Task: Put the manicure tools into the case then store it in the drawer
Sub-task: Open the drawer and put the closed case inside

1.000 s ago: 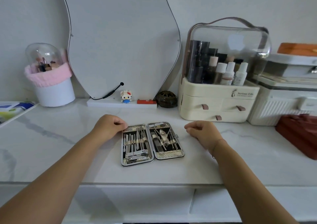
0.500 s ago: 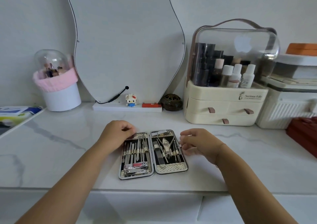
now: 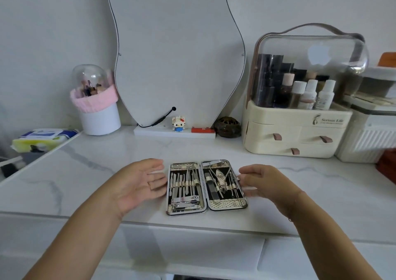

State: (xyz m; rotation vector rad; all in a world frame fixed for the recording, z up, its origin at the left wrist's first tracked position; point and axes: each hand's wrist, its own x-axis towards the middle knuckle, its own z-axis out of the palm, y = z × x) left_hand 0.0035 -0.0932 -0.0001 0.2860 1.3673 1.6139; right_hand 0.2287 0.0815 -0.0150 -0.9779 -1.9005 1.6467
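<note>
Head view. Shows the case [image 3: 206,186] lying open and flat near the front edge of the table [image 3: 85,172], both halves facing up, with the tools [image 3: 186,181] strapped in rows across each half and none loose beside it. Finds the left hand [image 3: 139,185] just beside the case's left edge, palm turned inward, fingers [image 3: 157,180] straight and held close together, holding nothing. Finds the right hand [image 3: 263,181] at the right edge by the small clasp [image 3: 238,179], fingers [image 3: 249,177] loosely curled and gripping nothing; cannot tell about contact with the rim.

Differs from a second ago: then had both hands balled at the top corners of the case; half a second ago had them curled low over its two sides; now has them opened out and drawn to the outer edges, flanking it. Leaves the case itself in the same spot, still unfolded.

Reads as packing done and closing about to start: looks set to fold one half over the other toward the clasp, though not yet begun. Calls afterwards for lifting the shut case and opening a drawer; offers the cream organiser [image 3: 289,118] at the back right, with small tabbed drawers [image 3: 265,133], all closed, as one likely place. Warns of a tool standing proud of its strap and stopping the halves meeting.
</note>
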